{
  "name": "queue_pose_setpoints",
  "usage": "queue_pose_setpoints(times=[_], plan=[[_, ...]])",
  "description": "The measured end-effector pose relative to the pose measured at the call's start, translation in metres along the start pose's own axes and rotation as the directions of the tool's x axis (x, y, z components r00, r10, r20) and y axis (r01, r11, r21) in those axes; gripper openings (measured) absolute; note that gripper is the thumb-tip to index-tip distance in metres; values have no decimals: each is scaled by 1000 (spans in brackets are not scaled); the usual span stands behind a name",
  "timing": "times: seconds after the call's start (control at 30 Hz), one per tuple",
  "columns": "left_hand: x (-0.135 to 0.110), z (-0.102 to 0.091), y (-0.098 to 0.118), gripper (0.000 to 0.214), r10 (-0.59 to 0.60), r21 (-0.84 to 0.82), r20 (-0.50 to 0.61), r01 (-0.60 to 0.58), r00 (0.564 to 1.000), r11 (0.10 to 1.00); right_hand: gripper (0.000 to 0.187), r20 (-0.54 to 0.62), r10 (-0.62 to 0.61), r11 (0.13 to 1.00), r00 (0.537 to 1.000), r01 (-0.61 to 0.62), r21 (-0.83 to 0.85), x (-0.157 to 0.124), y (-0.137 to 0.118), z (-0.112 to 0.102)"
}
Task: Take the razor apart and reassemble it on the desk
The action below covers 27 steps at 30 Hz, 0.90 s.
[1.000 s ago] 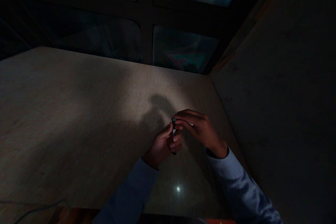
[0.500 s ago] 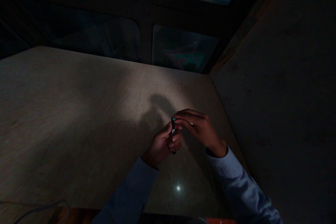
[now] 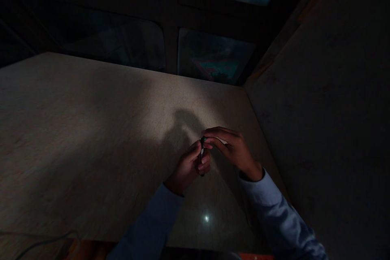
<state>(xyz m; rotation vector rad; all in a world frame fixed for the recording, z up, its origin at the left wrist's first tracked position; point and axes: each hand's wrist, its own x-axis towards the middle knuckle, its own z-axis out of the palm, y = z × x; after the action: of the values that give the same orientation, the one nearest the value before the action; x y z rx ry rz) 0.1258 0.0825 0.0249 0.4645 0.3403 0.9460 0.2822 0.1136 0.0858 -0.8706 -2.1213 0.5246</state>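
Observation:
My left hand [image 3: 192,163] is closed around a slim dark object [image 3: 201,157], which stands roughly upright and has a pale patch on its side. Its kind is too dark and small to tell. At its upper end is a small green-tinted spot [image 3: 205,139]. There the thumb and fingers of my right hand [image 3: 233,146] come together in a pinch, touching that end. My fingers hide part of the object. Both hands are above the pale stone-like surface [image 3: 122,130], where they cast a shadow.
Dark-framed windows [image 3: 213,53] line the far edge of the surface. A dark wall [image 3: 319,109] rises on the right. A thin cable [image 3: 48,242] lies at the near left, by a brown wooden edge [image 3: 88,248]. A light spot glints near the front.
The top of the slim dark object has shifted slightly right and turned under my right fingers. My hands have otherwise hardly moved.

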Motion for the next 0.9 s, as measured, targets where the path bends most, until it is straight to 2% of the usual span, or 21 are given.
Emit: queue_pose_setpoints(times=[0.27, 0.47, 0.63, 0.9], plan=[[3, 0, -2, 33, 156, 149, -45, -147, 987, 978, 19, -82, 16, 998, 996, -11, 69, -2, 8, 8], [3, 2, -3, 37, 194, 196, -89, -174, 977, 965, 17, -143, -20, 999, 990, 27, 46, 0, 13, 12], [4, 2, -3, 38, 234, 248, -116, -200, 965, 948, 18, -138, -23, 1000, 990, 24, 6, 0, 11, 11], [5, 1, -4, 35, 261, 284, -136, -214, 956, 935, 22, -91, 70, 993, 993, -60, 100, -4, 11, 13]])
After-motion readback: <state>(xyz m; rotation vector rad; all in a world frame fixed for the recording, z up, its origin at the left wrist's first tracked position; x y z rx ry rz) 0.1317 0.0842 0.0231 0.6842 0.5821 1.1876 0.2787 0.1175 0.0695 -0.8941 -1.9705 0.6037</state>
